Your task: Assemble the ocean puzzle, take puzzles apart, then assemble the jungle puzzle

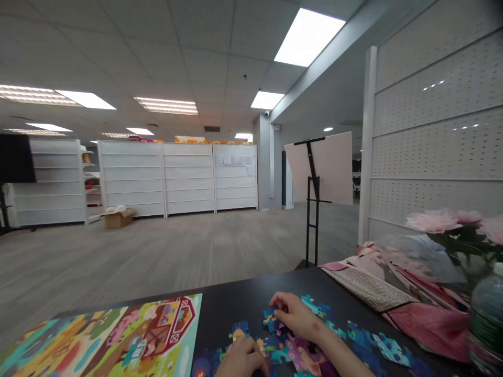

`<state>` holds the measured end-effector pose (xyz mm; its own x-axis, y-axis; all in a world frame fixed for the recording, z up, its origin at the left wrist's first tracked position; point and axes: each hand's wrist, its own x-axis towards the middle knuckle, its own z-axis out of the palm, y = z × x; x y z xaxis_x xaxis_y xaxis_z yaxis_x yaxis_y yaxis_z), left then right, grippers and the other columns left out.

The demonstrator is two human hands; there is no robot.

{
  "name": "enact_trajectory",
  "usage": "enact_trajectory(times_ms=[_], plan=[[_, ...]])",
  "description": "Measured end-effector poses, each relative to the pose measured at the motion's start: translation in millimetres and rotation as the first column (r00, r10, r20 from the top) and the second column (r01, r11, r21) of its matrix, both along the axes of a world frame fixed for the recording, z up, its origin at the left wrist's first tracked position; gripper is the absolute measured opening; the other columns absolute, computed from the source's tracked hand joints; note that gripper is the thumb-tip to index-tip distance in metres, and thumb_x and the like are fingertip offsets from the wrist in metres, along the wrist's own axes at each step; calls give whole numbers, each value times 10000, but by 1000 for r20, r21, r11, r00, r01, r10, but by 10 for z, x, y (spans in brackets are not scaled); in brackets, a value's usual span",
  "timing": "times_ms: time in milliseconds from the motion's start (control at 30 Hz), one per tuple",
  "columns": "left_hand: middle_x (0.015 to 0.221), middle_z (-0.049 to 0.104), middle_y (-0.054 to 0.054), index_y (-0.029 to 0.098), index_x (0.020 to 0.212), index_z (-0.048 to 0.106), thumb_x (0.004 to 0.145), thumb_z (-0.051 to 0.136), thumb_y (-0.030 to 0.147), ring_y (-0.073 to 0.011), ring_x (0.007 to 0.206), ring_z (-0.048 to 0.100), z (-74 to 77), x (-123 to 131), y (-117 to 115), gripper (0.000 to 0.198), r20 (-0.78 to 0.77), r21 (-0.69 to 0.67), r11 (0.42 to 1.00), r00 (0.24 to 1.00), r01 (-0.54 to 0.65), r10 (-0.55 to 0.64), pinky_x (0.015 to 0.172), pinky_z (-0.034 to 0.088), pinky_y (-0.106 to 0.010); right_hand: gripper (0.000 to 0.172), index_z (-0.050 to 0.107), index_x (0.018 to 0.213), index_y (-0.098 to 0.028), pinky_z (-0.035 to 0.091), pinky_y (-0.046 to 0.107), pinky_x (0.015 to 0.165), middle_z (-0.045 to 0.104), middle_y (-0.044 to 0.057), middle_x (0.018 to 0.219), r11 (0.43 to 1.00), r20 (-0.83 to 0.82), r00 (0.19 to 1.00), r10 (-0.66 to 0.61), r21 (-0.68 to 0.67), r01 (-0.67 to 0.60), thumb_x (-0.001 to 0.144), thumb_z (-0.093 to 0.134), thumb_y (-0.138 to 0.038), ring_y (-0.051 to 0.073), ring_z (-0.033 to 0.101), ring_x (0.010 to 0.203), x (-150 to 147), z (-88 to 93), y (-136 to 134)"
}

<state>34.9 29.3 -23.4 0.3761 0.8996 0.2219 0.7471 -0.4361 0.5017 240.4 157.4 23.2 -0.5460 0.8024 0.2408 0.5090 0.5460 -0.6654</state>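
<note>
on the dark table (pixel 228 296), puzzle pieces (pixel 302 353) lie in a loose band along the near edge of the view, from just left of the left hand (pixel 242 358) to well right of the right forearm. most are blue and teal; a purple patch lies between the hands, low in the view, with orange and yellow bits beside it. a speckled light blue patch (pixel 393 350) lies right of the forearm.

the right hand reaches in from the lower right, over the far side of the pieces. its fingers are bent, with thumb and forefinger at a blue piece (pixel 269 319); whether they grip it or only touch it, i cannot tell. the left hand is low in the view, back upward, partly cut off by the lower edge, with pieces just beyond its knuckles. its fingertips are hidden, so i cannot tell whether they are open or closed.

left of the pieces lies a bright farm picture (pixel 157 335), with a red barn near its right end. on the right of the table are a pink cloth (pixel 428 324) with a patterned band, pink flowers (pixel 434 221) and a clear bottle (pixel 487 309).

beyond the table, a black easel (pixel 312 225) holds a pale board (pixel 334 167). white shelves (pixel 188 178) line the far side, with an open box (pixel 118 218) on the floor before them.
</note>
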Motion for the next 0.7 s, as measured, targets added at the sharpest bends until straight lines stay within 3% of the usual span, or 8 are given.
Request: enact_trajectory(times_ms=[233,467,700], plan=[[1104,679,-25,322,975,779,804,738,200,-243,1069,593,-5,-11,1,214,4,-51,999,1000,-5,5,925,421,-319,212,691,860,-192,321,227,563,519,-75,603,999,-13,1000,19,-36,-19,721,578,-79,119,482,587,10,-8,20],[1145,675,-32,323,1005,770,793,728,202,-255,1095,596,43,-15,-8,247,-17,-94,996,1000,2,-3,924,417,-350,183,590,761,-191,310,205,522,530,-87,558,992,-11,1000,3,-130,-4,657,559,-43,101,483,535,233,74,195],[1145,665,-19,323,1003,753,789,719,208,-253,1121,586,90,-11,-34,246,-19,-107,994,1000,6,-8,933,409,-350,198,636,803,-182,324,200,524,563,-83,571,987,49,999,9,-164,-1,649,600,-63,102,509,547,334,85,220]])
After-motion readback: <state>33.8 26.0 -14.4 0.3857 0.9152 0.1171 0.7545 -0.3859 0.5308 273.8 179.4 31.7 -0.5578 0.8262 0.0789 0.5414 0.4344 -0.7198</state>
